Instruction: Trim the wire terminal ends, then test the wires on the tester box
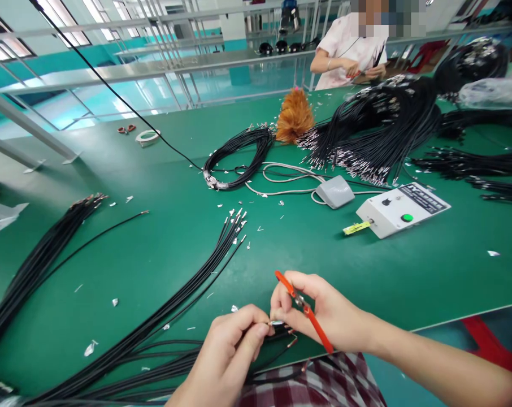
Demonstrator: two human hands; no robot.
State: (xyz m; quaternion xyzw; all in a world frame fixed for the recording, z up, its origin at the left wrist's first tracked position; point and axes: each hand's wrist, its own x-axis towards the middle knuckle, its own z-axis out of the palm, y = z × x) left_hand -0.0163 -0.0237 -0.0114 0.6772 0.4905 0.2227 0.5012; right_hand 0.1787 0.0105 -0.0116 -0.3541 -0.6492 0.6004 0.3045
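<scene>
My left hand [234, 345] is closed in a pinch on the end of a black cable, whose stripped tip [277, 323] shows pale between my two hands. Red-handled cutting pliers [302, 302] rest tilted in my right hand [324, 311], which is closed around them. The thumb and a fingertip of that hand also meet at the cable tip. Beneath and left of my hands run several black cables [163, 350] with bare copper ends. A bundle of black cables with pale ends [196, 265] lies just beyond my left hand.
White scraps [90, 347] are strewn over the green table [307, 243]. Farther off are a white control box [404, 209], a grey pedal-like block [335, 192], a coiled cable [239, 155], an orange brush-like tuft [295, 116] and large cable piles [374, 124]. A co-worker [351, 51] sits opposite.
</scene>
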